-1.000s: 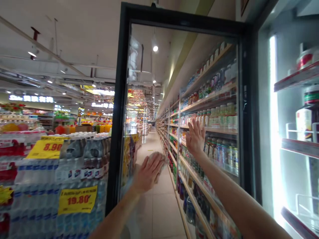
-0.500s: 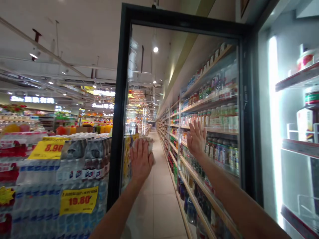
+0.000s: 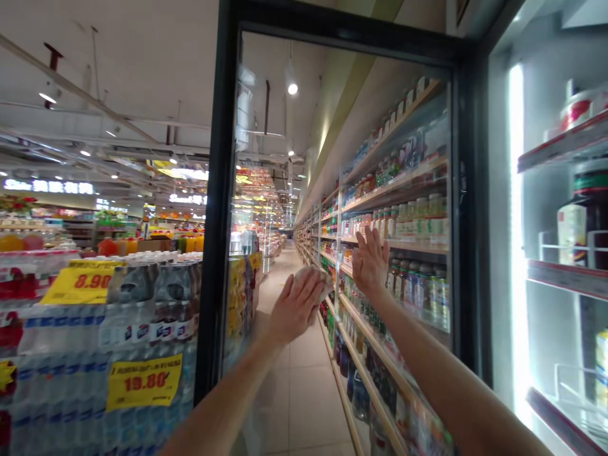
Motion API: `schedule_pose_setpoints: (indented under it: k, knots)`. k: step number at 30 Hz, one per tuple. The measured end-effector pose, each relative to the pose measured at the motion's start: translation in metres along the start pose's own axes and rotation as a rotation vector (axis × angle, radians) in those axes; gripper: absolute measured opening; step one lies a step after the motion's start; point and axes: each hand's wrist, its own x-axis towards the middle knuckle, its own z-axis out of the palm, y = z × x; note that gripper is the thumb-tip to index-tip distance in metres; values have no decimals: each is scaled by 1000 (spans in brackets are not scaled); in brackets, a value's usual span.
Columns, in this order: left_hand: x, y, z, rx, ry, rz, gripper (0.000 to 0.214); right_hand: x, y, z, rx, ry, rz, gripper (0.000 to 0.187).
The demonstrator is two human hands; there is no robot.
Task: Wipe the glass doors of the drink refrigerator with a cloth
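Note:
A glass door [image 3: 275, 95] with a black frame stands swung out in front of me, hinged at the right. Flat against its pane, my left hand [image 3: 295, 310] presses a crumpled pale cloth [image 3: 324, 278], most of it hidden under the fingers. To the right and a little higher, my right hand [image 3: 371, 261] rests on the glass with fingers stretched and nothing in it.
On the right is the lit cooler, its shelves [image 3: 565, 278] holding bottles. Stacked bottle packs [image 3: 61, 354] with yellow price signs [image 3: 145, 380] stand at left. Through the glass appear a tiled aisle [image 3: 297, 405] and long drink shelves [image 3: 394, 244].
My left hand has slid to the right across the glass with the cloth, closer to my right hand. The right hand stays in about the same place. The view has shifted slightly.

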Motion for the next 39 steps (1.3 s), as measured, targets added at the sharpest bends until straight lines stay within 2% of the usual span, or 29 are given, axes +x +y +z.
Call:
schedule_pose_setpoints:
  k: [1,4,5,6,9,10,11,14,15,16,19,20,21,24,25,26,29,30,31,35,36,37,39]
  knots:
    - [2,1,0,14,9,-22,47,0,0,0,0,1,1,46]
    - [10,2,2,107,68,-266,49,0,0,1,13,-2,11,46]
    - [12,4,3,118,68,-276,50,0,0,1,17,-2,12,46]
    - [14,7,4,110,52,-222,51,0,0,1,21,-1,11,47]
    - [23,12,7,40,-19,85,49,0,0,0,20,4,4,47]
    - [27,13,8,33,-18,109,48,0,0,0,19,8,-1,47]
    - [32,12,8,41,-3,58,47,0,0,0,17,12,-4,46]
    - [47,10,8,92,54,-250,49,0,0,-1,16,26,-10,45]
    - [50,11,9,91,55,-264,50,0,1,-1,18,28,-13,46]
    - [52,13,9,76,45,-210,50,0,1,0,21,30,-15,46]
    - [55,13,9,4,-3,71,46,-1,3,0,33,28,-16,47]
    - [56,10,9,-7,-6,68,46,-1,3,0,38,23,-14,47]
    - [58,6,8,-9,1,-11,46,-1,4,0,44,18,-11,47]
    - [64,-4,4,11,57,-371,49,-1,3,-1,61,8,-6,47]
    - [64,-5,4,14,65,-405,50,-1,3,-1,63,3,-3,48]
    - [64,-4,4,9,56,-358,50,-1,3,-2,63,-1,-1,48]
    - [64,-5,5,-33,-19,-24,49,-1,3,-1,56,-9,1,49]
    - [65,-9,4,-38,-31,15,48,-1,3,-1,55,-11,5,49]
    - [67,-15,4,-32,-21,-23,48,-1,3,-1,55,-9,6,49]
    - [78,-40,1,17,110,-448,49,-1,2,-1,56,-7,0,48]
    - [80,-42,1,13,120,-472,50,-1,1,-1,56,-6,-3,48]
    - [80,-42,1,-1,108,-428,50,0,1,-1,56,-5,-7,48]
    - [80,-42,2,-40,49,-229,48,0,0,-1,59,-3,-12,47]
